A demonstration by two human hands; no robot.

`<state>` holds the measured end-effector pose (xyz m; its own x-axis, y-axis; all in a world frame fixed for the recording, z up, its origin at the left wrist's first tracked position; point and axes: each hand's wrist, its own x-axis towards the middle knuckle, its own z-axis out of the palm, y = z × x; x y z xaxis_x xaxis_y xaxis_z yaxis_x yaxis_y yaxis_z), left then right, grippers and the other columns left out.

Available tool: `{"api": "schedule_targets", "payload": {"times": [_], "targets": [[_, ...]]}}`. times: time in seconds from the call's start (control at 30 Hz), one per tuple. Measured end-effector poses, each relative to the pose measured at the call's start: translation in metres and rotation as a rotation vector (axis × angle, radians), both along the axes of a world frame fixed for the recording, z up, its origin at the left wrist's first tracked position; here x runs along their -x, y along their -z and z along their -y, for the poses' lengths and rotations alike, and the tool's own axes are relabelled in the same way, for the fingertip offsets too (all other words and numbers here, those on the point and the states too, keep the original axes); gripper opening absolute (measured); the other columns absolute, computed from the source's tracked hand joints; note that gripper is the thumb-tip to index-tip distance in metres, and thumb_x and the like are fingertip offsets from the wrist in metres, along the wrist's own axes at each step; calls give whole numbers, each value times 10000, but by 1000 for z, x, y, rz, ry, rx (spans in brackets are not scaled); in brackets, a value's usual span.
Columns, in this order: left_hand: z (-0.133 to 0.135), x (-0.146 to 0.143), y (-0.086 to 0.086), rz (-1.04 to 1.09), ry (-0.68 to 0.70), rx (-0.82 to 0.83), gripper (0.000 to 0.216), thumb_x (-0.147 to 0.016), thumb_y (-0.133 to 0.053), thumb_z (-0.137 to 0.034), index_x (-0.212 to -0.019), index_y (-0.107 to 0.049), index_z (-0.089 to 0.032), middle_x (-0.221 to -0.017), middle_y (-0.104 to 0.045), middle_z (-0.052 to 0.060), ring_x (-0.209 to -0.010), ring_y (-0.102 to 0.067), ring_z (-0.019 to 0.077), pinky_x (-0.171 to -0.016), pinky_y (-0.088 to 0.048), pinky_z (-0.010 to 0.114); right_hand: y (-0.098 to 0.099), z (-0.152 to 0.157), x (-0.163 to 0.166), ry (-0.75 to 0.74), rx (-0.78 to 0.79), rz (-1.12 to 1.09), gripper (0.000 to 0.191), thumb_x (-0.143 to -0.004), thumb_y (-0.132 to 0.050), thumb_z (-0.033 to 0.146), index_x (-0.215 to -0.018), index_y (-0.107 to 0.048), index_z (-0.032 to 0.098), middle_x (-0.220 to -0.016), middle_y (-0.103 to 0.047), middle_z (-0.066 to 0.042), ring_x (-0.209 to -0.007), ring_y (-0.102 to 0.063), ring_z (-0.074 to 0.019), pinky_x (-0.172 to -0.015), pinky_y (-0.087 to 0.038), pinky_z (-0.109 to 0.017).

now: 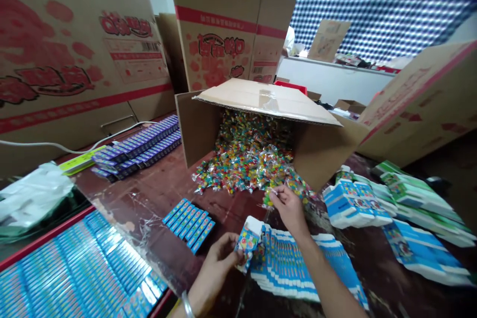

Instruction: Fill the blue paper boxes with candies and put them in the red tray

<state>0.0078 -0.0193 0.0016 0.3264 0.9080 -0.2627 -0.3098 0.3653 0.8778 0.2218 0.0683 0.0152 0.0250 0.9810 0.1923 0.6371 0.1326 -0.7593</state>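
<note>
My left hand (219, 263) is closed on a small blue printed candy box (249, 238), its white top flap raised, beside a row of flat blue cartons (294, 258). Over the table's middle, my right hand (288, 206) pinches a small clear bag of candies (267, 198), mostly green and yellow. Just beyond it, a heap of clear bags of colourful candies (246, 159) spills from a large cardboard box (268, 99) lying on its side. To the left of my hands, a small group of filled-looking blue boxes (189, 223) stands in a row on the dark red table.
At lower left a red-rimmed tray (44, 236) holds rows of blue boxes. Purple boxes (137, 146) are stacked behind, near a yellow-green power strip (80, 160) with a white cable. Blue cartons (356, 203) and green cartons (417, 194) lie right. Large cardboard boxes (227, 20) stand around.
</note>
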Motion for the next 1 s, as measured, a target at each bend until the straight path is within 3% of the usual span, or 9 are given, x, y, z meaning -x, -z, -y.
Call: {"api": "schedule_targets", "payload": {"times": [0.1,0.17,0.33,0.47,0.57,0.67,0.73,0.87,1.0], "targets": [[-2,-6,6,-56,17,-87,192,-768,-674,-307,-832,-589,-147,-800,-630,23,-751,-570,163,-692,-442,256,-20,28,17,-8,-15,-419,224,-886,-522,403,-898,-532,180,-761,-659,-38,-701,-632,-174,-629,-486,-263],[-2,-9,7,-53,41,-103,210,-767,-682,-313,-841,-580,-145,-817,-635,33,-773,-580,174,-700,-451,264,-28,41,29,-16,-5,-529,195,-854,-581,377,-866,-548,185,-772,-658,-35,-728,-629,-178,-666,-490,-278],[-1,-12,4,-24,42,-108,237,-771,-684,-298,-903,-561,-144,-876,-636,50,-813,-601,189,-727,-466,282,-29,50,42,-43,-124,-357,126,-847,-586,305,-779,-601,200,-958,-665,-64,-980,-591,-216,-893,-443,-360],[1,-10,-1,-59,-5,-141,246,-771,-681,-304,-904,-552,-143,-876,-632,58,-832,-604,197,-739,-481,290,-30,52,38,-151,-140,-159,191,-870,-549,288,-724,-642,208,-1149,-620,-76,-1141,-508,-239,-993,-377,-401],[2,-10,-9,-89,-107,-179,334,-761,-689,-296,-1027,-529,-170,-961,-622,66,-859,-606,203,-752,-497,300,-32,58,35,-187,-106,-169,165,-884,-529,298,-912,-674,225,-1252,-561,-79,-1181,-488,-246,-1001,-386,-398],[3,-11,-15,-116,-173,-223,506,-784,-662,-270,-1237,-443,-223,-1145,-588,89,-963,-592,226,-826,-490,324,-27,66,36,-180,-3,-321,230,-887,-531,323,-1077,-621,230,-1147,-611,-77,-1062,-576,-224,-865,-490,-324],[4,-11,-17,-136,-161,-242,532,-799,-642,-258,-1281,-420,-235,-1175,-582,86,-994,-582,234,-845,-481,324,-20,72,39,-195,81,-384,226,-871,-562,334,-1062,-610,222,-994,-656,-49,-916,-628,-197,-768,-515,-277],[3,-9,-19,-185,-67,-272,398,-793,-642,-247,-1168,-510,-212,-1032,-623,55,-935,-584,220,-795,-476,288,-5,78,45,-151,74,-399,143,-849,-590,334,-891,-609,198,-790,-641,-10,-725,-619,-156,-676,-498,-240],[1,-8,-20,-159,25,-277,281,-797,-635,-249,-1054,-533,-203,-936,-608,24,-831,-585,184,-742,-466,268,2,77,51,-105,-10,-431,167,-845,-591,307,-731,-589,185,-929,-641,-56,-862,-617,-187,-763,-483,-268]]}}
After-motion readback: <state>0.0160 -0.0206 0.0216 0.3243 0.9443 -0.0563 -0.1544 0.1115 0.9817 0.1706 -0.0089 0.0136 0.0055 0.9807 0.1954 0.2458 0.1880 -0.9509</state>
